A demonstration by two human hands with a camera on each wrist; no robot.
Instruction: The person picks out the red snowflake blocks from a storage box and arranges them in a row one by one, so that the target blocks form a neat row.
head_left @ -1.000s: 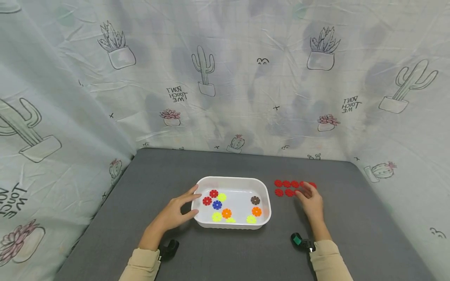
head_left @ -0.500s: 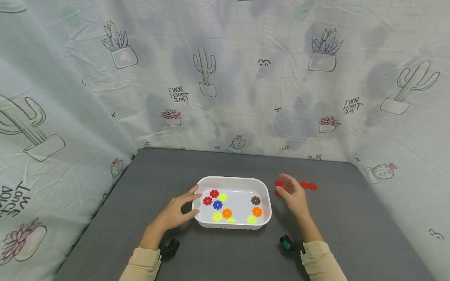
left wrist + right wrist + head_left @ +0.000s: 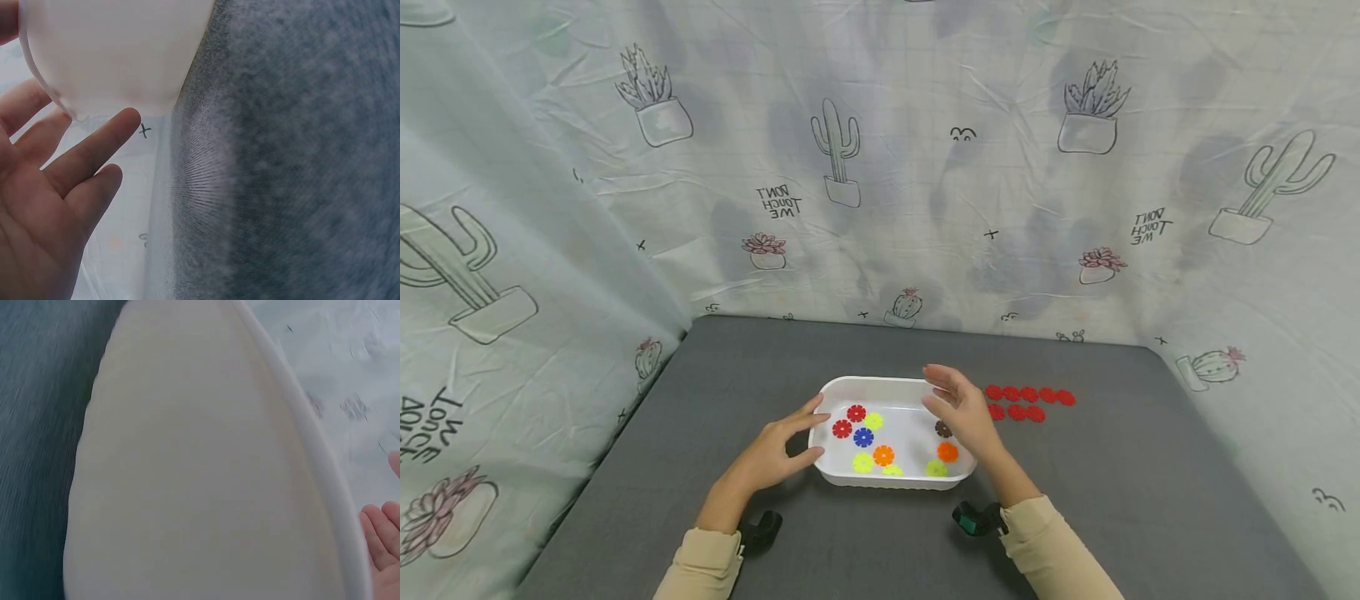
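Observation:
My left hand (image 3: pixel 767 454) rests at the left end of a white plastic tray (image 3: pixel 898 387). Some of its fingers lie over the rim; in the left wrist view, two straight fingers (image 3: pixel 94 147) stay outside the tray wall (image 3: pixel 119 50). Over the tray's right end hovers my right hand (image 3: pixel 966 417), fingers loosely bent, with nothing visible between them. Notched plastic discs lie in the tray: red (image 3: pixel 842 428), yellow (image 3: pixel 862 462), blue (image 3: pixel 863 437), orange (image 3: pixel 883 455) and a brown disc (image 3: pixel 943 429) partly covered by that hand.
Right of the tray, several red discs (image 3: pixel 1030 393) form two rows on the grey table (image 3: pixel 1120 475), the nearer row (image 3: pixel 1017 412) shorter. A printed cactus curtain (image 3: pixel 880 167) stands behind the table. In the right wrist view, the tray's outer wall (image 3: pixel 200 450) fills the middle.
My right hand has left the red discs and moved leftward to the tray's right end, uncovering both rows. My left hand and the tray have stayed in place.

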